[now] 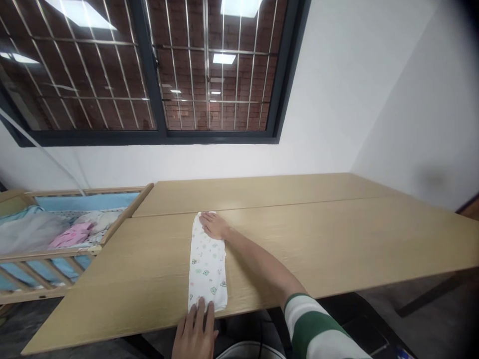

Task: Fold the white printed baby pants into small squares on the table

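Note:
A white patterned cloth (207,264), folded into a long narrow strip, lies on the wooden table (337,234), running from the near edge away from me. My left hand (195,333) rests flat on the strip's near end at the table edge, fingers stretched out. My right hand (214,225) reaches across and lies flat on the strip's far end, fingers extended. Neither hand grips anything.
A wooden baby crib (56,249) stands against the table's left side, holding blue lining, pink and grey fabric. A barred window (149,75) and white walls are behind. The table's near edge is right in front of me.

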The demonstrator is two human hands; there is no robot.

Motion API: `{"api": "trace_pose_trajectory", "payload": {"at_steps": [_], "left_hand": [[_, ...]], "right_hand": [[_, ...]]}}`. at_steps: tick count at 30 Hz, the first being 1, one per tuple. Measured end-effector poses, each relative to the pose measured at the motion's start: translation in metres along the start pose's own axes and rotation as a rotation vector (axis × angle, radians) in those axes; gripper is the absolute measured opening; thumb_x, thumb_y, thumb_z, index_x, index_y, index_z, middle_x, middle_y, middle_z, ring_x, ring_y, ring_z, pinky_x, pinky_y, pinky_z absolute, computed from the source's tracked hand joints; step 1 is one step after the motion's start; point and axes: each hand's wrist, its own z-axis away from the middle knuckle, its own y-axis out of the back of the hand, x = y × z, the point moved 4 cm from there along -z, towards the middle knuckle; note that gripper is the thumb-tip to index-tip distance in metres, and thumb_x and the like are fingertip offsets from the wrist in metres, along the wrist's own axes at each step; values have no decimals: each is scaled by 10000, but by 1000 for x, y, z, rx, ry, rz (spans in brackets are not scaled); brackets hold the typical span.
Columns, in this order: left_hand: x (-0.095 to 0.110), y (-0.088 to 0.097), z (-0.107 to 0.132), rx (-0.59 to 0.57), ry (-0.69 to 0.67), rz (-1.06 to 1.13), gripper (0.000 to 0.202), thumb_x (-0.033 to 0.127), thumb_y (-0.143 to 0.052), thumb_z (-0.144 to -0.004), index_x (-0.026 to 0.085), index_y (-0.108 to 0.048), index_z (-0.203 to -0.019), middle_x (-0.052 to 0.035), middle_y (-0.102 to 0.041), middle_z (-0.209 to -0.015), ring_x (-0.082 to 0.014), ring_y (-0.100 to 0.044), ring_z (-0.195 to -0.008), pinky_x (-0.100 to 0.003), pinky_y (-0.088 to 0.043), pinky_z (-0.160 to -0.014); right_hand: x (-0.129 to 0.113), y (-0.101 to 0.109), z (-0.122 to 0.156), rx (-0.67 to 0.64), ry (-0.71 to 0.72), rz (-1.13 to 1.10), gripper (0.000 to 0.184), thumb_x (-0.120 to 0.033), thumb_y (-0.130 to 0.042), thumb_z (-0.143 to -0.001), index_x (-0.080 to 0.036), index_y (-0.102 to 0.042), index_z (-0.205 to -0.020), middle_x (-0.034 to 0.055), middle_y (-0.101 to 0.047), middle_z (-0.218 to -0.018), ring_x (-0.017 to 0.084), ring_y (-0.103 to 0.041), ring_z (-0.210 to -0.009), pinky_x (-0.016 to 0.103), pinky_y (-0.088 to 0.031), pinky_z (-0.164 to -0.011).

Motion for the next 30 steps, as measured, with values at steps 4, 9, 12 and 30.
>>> {"api": "trace_pose_trajectory", "payload": {"at_steps": [4,9,12,30], "left_hand": [[-21,11,-12,47,-108,168,292,273,-505,-988,223,-683,-1213,-49,-773,-1146,-188,-735,-926,-292,-589,-775],[-44,22,-13,85,-107,298,290,186,-442,-1009,262,-692,-1137,-23,-771,-1089,-169,-730,-932,-284,-575,-804],[-45,28,-12,40,-61,366,346,116,-426,-995,279,-695,-1140,-11,-768,-1107,-168,-729,-965,-296,-574,-855],[-93,70,-71,-144,309,915,309,497,-566,-975,250,-747,-1017,-17,-739,-870,-181,-698,-844,-267,-570,-817]], "right_hand": [[-31,17,41,220,57,-11,447,-175,-497,-941,-113,-561,-1379,192,-595,-1411,291,-532,-1311,480,-393,-1123],[-81,36,120,93,71,-337,223,-263,-519,-990,-166,-695,-1087,97,-726,-1049,218,-661,-1000,347,-497,-948],[-107,44,165,-124,96,-433,405,-456,-679,-921,-191,-683,-1228,111,-713,-1174,246,-662,-1086,343,-494,-983],[-125,92,209,-70,-218,-684,302,-477,-538,-1012,-222,-681,-1090,21,-702,-868,164,-612,-722,258,-467,-656]]}}
